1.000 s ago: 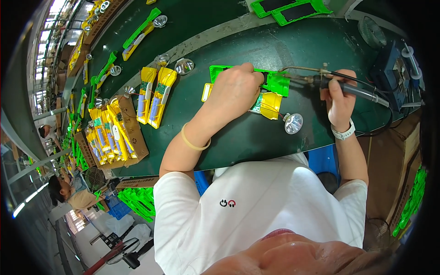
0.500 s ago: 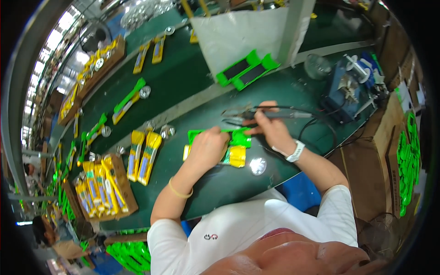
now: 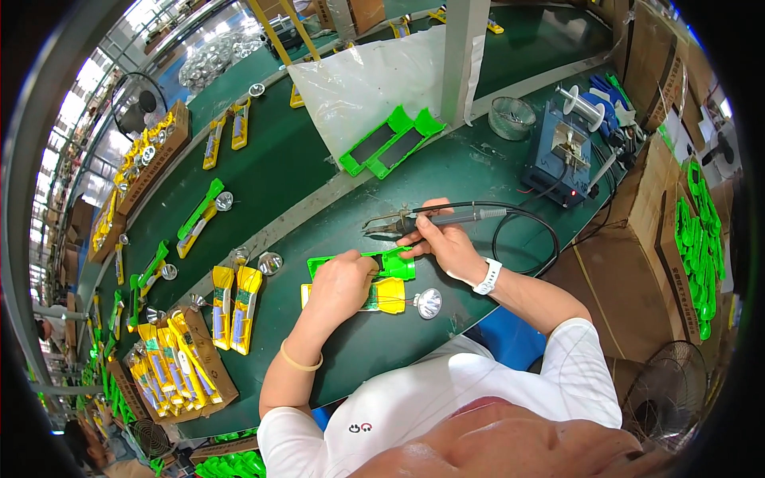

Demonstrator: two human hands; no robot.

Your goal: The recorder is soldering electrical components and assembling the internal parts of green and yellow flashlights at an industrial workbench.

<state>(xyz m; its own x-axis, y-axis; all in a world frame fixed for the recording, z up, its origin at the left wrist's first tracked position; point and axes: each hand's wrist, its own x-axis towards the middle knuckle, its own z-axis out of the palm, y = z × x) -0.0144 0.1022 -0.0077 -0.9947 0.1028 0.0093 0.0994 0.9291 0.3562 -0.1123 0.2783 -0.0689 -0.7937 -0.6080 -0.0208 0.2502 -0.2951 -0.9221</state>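
My left hand (image 3: 341, 284) is closed over the left part of a green plastic half-casing (image 3: 398, 264) lying on the bench. Its bent fingertips are inside the casing, and whatever they pinch is hidden. Just below lies a yellow half-casing (image 3: 390, 296), partly covered by my left hand. Thin wires run from it to a round silver reflector (image 3: 429, 303) on its right. My right hand (image 3: 448, 245) is wrapped round a soldering iron (image 3: 478, 216) with a grey handle and black cable. Its tip points left above the green casing, apart from it. My lower right fingers are close to the casing's right end.
Two green half-casings (image 3: 386, 147) with dark panels lie farther back. At right stand a blue soldering station (image 3: 551, 159), a solder spool (image 3: 580, 107) and a glass bowl (image 3: 511, 119). Two yellow casings (image 3: 235, 311) and a carton (image 3: 217, 402) of yellow casings are at left.
The whole view has shifted, so the bench things sit farther left, the nearer ones also lower. Both hands keep about the same hold and place over the green casing.
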